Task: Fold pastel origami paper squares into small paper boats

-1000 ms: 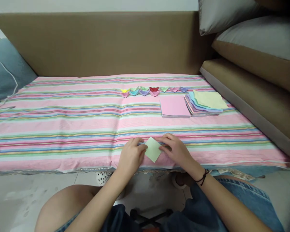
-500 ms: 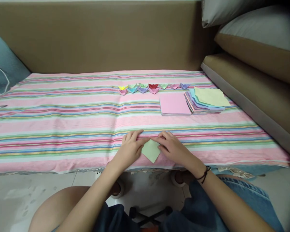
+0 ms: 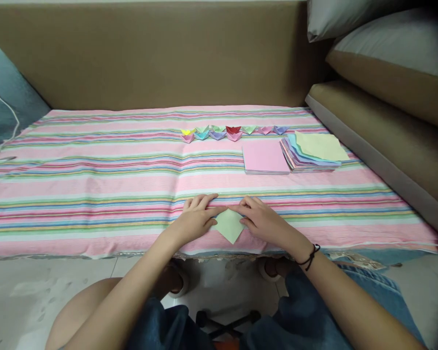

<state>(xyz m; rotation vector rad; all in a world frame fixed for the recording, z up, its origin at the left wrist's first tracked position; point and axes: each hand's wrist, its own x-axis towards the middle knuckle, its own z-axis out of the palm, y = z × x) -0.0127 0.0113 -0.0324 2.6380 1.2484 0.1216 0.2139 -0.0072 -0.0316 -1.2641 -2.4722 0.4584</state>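
Note:
A pale green square of paper (image 3: 229, 227) lies turned on its corner at the near part of the striped cloth, one point towards me. My left hand (image 3: 194, 218) grips its left side near the far corner with thumb and index finger, while the other fingers stretch out over the cloth. From the other side, my right hand (image 3: 261, 218) has thumb and index finger on the paper, its remaining fingers curled. Both index fingertips meet at the far corner and cover part of it. Any fold beneath them is hard to make out.
Small folded paper boats (image 3: 233, 130) in several colours stand in two rows further back. Before them lie a pink paper stack (image 3: 265, 156) and a fanned multicoloured stack (image 3: 319, 148). Cushions (image 3: 383, 116) rise at the right, and a brown backboard (image 3: 160, 56) stands behind.
Both hands stay at the green paper, with only slight finger shifts; a little more of its left and right sides shows. The whole view has shifted slightly.

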